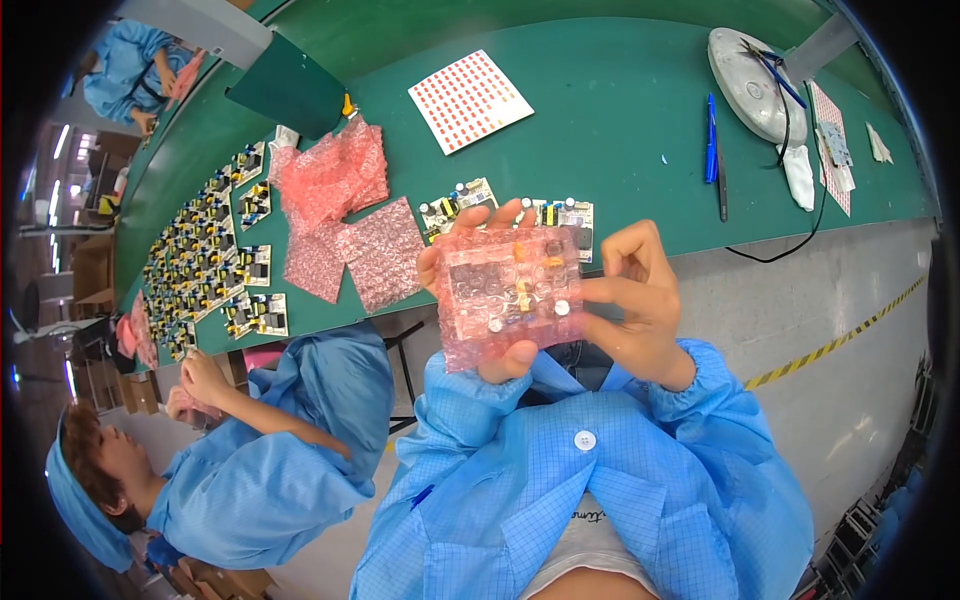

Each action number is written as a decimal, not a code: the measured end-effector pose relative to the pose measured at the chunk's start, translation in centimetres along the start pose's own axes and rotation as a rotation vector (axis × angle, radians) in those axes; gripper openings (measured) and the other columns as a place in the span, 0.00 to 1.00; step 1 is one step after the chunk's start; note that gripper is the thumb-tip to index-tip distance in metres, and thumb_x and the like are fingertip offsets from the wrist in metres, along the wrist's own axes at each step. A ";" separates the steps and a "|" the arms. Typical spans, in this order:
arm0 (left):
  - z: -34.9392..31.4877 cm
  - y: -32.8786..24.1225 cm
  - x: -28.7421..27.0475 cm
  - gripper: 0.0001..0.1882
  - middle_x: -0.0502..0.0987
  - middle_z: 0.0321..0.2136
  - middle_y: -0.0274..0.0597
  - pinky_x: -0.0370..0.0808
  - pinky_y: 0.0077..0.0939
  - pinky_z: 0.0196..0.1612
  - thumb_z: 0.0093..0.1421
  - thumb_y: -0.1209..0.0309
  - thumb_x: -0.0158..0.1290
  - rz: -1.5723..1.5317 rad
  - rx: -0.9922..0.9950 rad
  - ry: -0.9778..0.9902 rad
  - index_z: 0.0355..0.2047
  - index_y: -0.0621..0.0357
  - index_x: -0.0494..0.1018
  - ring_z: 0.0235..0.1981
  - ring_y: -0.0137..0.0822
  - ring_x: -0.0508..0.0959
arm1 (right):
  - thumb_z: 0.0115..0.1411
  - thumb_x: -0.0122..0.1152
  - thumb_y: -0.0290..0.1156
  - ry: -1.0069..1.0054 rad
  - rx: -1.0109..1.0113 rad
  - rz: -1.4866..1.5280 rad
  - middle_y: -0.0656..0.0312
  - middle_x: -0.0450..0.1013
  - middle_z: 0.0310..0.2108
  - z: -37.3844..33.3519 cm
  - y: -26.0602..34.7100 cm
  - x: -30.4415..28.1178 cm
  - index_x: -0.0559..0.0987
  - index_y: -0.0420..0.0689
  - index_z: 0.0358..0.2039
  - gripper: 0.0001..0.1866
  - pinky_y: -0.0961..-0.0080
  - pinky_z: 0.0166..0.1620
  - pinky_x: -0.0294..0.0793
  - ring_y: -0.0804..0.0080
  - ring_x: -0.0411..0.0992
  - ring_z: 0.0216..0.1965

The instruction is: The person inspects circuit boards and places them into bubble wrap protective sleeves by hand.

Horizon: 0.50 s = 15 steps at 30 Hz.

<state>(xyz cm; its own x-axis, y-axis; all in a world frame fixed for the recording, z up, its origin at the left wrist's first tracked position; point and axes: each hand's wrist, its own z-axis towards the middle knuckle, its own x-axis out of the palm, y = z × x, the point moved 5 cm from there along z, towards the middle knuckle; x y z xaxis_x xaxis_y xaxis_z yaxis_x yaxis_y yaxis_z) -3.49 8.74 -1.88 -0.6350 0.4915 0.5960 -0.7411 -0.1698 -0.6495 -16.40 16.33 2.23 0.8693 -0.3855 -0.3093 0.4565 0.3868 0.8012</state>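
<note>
A pink bubble-wrap bag [475, 335] with a circuit board inside is held up in front of my chest, just off the table's near edge. My left hand [510, 362] grips it from the left, its thumb on the lower front and its fingers behind and over the top. At the bag's right edge, my right hand [640, 305] pinches with thumb and fingers. Black, yellow and white parts of the board show through the wrap. Behind the bag, on the green table, lie a bare circuit board [458, 203] and another one [570, 217], both partly covered.
Pink bubble-wrap bags [335, 180] and rows of circuit boards [200, 250] occupy the table's left. Farther back lies a sticker sheet [470, 100]. A blue pen [711, 140], tweezers [722, 190] and a white round base [745, 95] are at right. A co-worker [260, 480] sits left.
</note>
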 end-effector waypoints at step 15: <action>-0.3 2.7 1.8 0.44 0.59 0.60 0.44 0.64 0.38 0.61 0.54 0.70 0.59 -0.327 -0.705 0.075 0.66 0.53 0.44 0.62 0.41 0.62 | 0.60 0.54 0.34 0.074 0.132 0.205 0.51 0.69 0.55 5.3 -1.8 -1.3 0.75 0.34 0.48 0.19 0.67 0.57 0.64 0.59 0.66 0.56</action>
<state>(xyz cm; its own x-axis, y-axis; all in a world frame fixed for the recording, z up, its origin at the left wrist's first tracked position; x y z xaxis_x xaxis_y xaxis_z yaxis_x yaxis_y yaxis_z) -6.53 9.45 -2.72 -0.3731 0.4841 0.7915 -0.5586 0.5640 -0.6082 -19.34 11.72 3.90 0.9547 -0.2466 -0.1663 0.2452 0.3358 0.9094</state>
